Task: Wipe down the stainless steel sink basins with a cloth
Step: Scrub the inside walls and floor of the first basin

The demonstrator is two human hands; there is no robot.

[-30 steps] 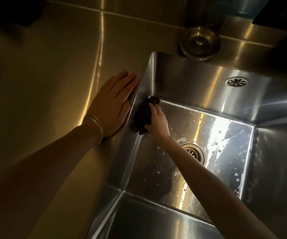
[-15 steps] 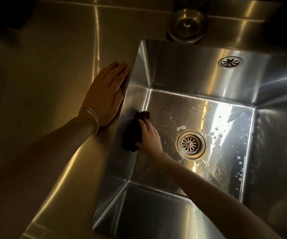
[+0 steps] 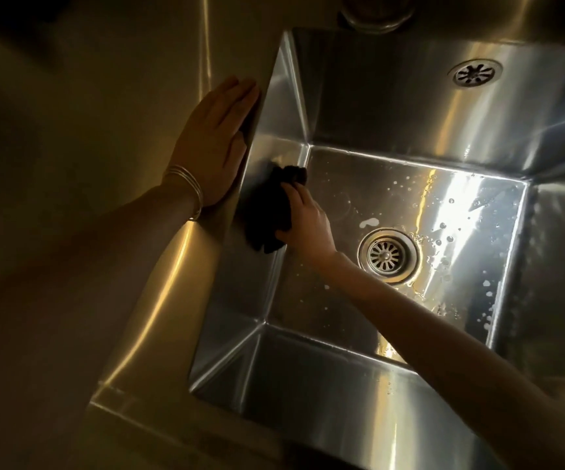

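A deep stainless steel sink basin [image 3: 393, 106] fills the right of the head view. My right hand [image 3: 308, 222] is down inside it, pressing a dark cloth [image 3: 267, 212] against the basin's left wall, low down near the floor. My left hand [image 3: 213, 144] lies flat, fingers together, on the steel counter at the basin's left rim, with thin bangles on the wrist. Water drops and foam specks dot the basin floor around the round drain strainer [image 3: 388, 256].
An overflow grille [image 3: 474, 72] sits high on the basin's back wall. A round steel fitting [image 3: 376, 11] stands on the ledge behind the basin, cut off by the top edge. The steel counter [image 3: 88, 130] stretches away to the left.
My right hand and the cloth have slid along the left wall toward me and lower down. The view has shifted downward. My left hand has stayed put on the rim.
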